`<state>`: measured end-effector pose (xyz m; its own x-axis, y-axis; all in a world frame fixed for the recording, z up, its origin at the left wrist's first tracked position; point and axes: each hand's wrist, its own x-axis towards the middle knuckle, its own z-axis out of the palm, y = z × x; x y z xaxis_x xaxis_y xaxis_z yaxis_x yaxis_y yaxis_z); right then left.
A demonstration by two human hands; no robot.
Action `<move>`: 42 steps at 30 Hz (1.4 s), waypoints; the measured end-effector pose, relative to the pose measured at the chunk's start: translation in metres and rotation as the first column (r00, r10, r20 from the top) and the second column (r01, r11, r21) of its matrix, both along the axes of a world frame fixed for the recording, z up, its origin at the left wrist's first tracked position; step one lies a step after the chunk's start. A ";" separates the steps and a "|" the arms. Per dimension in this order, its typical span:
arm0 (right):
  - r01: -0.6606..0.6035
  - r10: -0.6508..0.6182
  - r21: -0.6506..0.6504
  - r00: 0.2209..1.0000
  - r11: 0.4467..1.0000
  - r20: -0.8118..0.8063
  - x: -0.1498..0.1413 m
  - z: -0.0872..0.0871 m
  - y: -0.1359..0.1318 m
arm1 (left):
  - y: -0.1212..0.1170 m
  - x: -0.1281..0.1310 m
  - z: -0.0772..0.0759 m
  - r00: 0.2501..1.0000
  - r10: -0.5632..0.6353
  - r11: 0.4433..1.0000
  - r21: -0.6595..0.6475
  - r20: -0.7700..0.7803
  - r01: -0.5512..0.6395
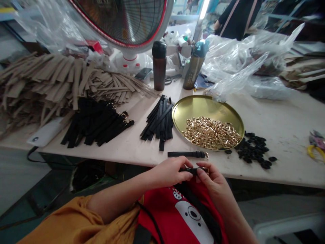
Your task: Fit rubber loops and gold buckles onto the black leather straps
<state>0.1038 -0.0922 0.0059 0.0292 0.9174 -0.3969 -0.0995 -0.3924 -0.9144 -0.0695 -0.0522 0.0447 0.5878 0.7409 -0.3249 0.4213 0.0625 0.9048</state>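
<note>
My left hand (170, 171) and my right hand (212, 179) meet just below the table's front edge, both pinched on one black strap (193, 170) with a gold buckle at its right end. A finished black strap with a buckle (188, 154) lies on the table just above my hands. A round gold tray (200, 106) holds several gold buckles (212, 133). Right of it lies a heap of small black loops (252, 149). Left of the tray are a bundle of plain black straps (159, 122) and a bigger pile of black straps (95, 123).
A heap of tan strips (50, 83) covers the far left. A fan (129, 23), two bottles (159, 66) and a phone stand at the back, clear plastic bags (243, 64) at the right. Yellow-handled pliers (315, 149) lie far right. Another person stands behind.
</note>
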 end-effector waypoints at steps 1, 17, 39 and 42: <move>-0.044 0.044 -0.021 0.999 0.999 0.014 0.000 0.002 -0.002 | -0.001 0.000 -0.002 0.999 -0.007 0.999 -0.040 0.034 0.008; -0.333 0.261 0.121 0.880 0.935 0.397 0.002 -0.002 -0.019 | -0.013 -0.005 -0.023 0.998 0.011 0.973 -0.231 0.055 0.002; -0.114 0.117 -0.025 0.980 0.993 0.158 0.004 -0.016 -0.020 | 0.002 0.006 -0.029 0.988 -0.130 0.973 -0.204 -0.089 0.109; -0.157 0.154 0.002 0.973 0.988 0.173 0.005 -0.015 -0.020 | 0.005 0.002 -0.023 0.968 -0.233 0.933 -0.303 -0.096 0.195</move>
<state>0.1086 -0.1118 -0.0090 -0.0479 0.9222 -0.3837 0.1204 -0.3760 -0.9188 -0.0674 -0.0473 0.0217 0.6608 0.4649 -0.5892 0.5652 0.2083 0.7982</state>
